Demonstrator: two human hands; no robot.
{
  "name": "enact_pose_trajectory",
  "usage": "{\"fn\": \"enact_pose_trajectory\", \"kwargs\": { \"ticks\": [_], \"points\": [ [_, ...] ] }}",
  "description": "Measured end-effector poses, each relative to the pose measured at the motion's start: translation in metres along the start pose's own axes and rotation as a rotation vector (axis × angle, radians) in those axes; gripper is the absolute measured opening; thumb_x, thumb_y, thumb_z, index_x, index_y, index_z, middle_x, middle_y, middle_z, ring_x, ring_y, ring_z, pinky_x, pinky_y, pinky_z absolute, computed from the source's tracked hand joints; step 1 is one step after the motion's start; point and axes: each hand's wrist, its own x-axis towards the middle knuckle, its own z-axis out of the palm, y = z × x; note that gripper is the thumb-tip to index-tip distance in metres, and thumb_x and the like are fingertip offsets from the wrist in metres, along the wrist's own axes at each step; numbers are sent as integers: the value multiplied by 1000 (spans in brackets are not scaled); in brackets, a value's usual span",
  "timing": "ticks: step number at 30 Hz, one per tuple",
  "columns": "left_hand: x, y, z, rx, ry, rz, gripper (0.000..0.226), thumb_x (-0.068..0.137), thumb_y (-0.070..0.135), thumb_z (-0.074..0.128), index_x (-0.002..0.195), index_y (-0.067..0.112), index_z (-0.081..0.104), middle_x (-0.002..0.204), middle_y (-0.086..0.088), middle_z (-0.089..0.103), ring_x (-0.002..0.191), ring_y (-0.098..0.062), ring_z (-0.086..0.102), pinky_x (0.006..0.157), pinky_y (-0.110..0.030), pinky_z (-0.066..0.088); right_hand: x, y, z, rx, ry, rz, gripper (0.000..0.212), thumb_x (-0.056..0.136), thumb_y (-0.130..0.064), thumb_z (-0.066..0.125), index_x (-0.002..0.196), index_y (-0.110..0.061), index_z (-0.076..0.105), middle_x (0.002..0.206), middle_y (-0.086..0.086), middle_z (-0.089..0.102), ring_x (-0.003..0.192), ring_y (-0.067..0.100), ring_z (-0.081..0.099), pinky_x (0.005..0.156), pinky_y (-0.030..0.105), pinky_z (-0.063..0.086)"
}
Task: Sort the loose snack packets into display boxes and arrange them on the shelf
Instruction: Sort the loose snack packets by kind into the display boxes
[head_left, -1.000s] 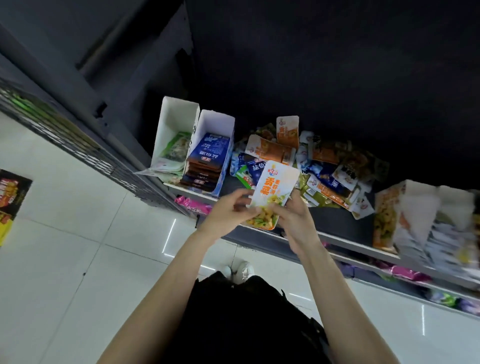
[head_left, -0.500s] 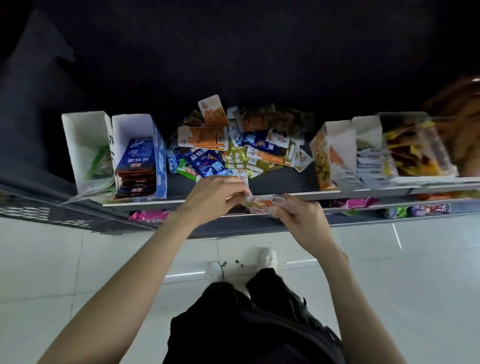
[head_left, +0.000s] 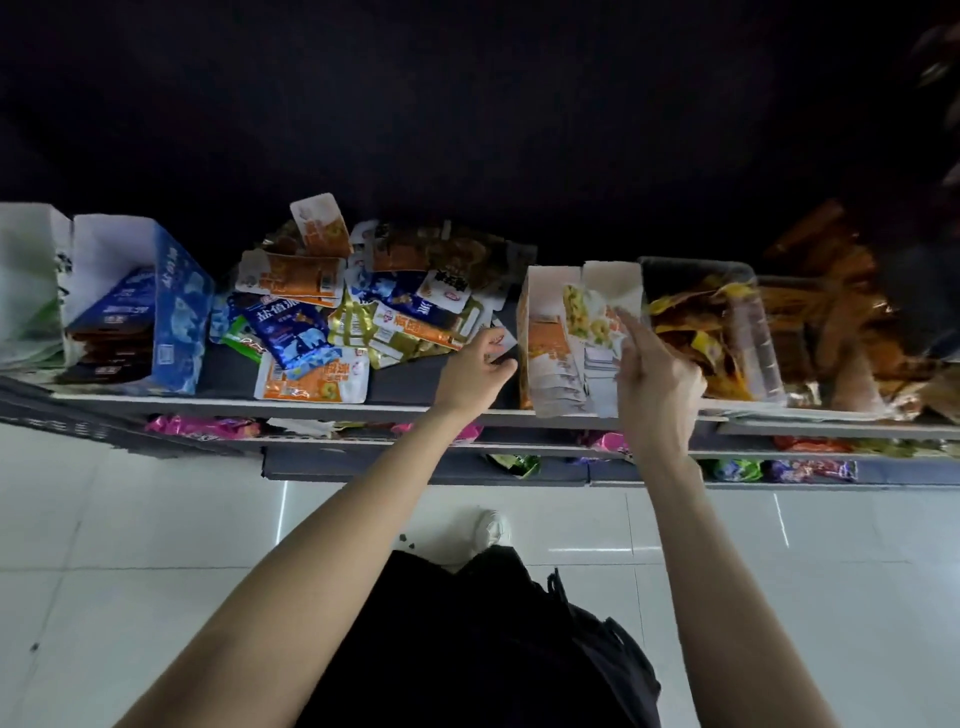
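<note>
the right hand (head_left: 655, 369) reached into an orange-and-white display box (head_left: 548, 338) right of centre on the shelf (head_left: 395, 402), its fingers (head_left: 631, 325) nearly straight and pressed against a white packet with yellow snacks printed on it (head_left: 584, 317), which stood upright in the box. whether the thumb pinched the packet could not be told. the left hand (head_left: 475, 371) hovered just left of that box, fingers loosely curled and holding nothing, near the right edge of a pile of loose snack packets (head_left: 363, 306) in the middle of the frame. one orange-and-white packet (head_left: 311, 376) lay flat at the shelf's front edge. at upper left a blue display box (head_left: 176, 317) held a stack of dark blue packets (head_left: 119, 322), touching a white box (head_left: 28, 280) at the frame's left edge. a clear bin of orange wrappers (head_left: 711, 322) sat just right of the right hand. below, pink packets (head_left: 202, 426) lay on a lower shelf, above a white tiled floor (head_left: 130, 545).
</note>
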Motion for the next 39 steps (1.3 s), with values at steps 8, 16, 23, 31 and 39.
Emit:
{"fn": "enact_pose_trajectory", "kwargs": {
  "ticks": [8, 16, 23, 31, 39],
  "points": [
    [16, 5, 37, 121, 65, -20, 52, 85, 23, 67, 134, 20, 49, 120, -5, 64, 109, -21, 61, 93, -32, 46, 17, 12, 56, -517, -309, -413, 39, 76, -5, 40, 98, -14, 71, 91, 7, 72, 85, 32, 62, 71, 38, 49],
    [16, -7, 41, 16, 82, 2, 54, 84, 10, 67, 134, 22, 51, 111, 0, 69, 100, -16, 65, 93, -31, 47, 16, 24, 58, -734, -535, -483, 27, 74, -14, 65, 101, -15, 69, 93, 2, 71, 105, 24, 56, 84, 38, 37],
    [-2, 2, 24, 71, 6, 20, 44, 90, 13, 59, 132, 19, 51, 123, 2, 63, 103, -14, 63, 91, -26, 47, 13, 18, 59, -576, -562, -437, 43, 95, -42, 40, 109, -11, 67, 125, 4, 58, 125, 29, 39, 95, 46, 36],
    [-60, -86, -55, 230, 620, -11, 10, 87, 20, 63, 94, 14, 66, 89, 3, 69, 81, -10, 62, 71, -20, 46, -17, -61, 97, 10, -704, -416, 27, 97, -20, 43, 112, -17, 65, 97, 4, 71, 85, 23, 67, 72, 33, 53],
    [-43, -176, -158, 604, 455, -359, 50, 91, 42, 52, 125, 6, 51, 117, -17, 61, 109, -32, 55, 96, -42, 42, -20, -139, 195, 89, -1006, 111, 28, 95, -25, 46, 120, -15, 57, 117, 10, 64, 104, 29, 60, 86, 35, 49]
  ]
}}
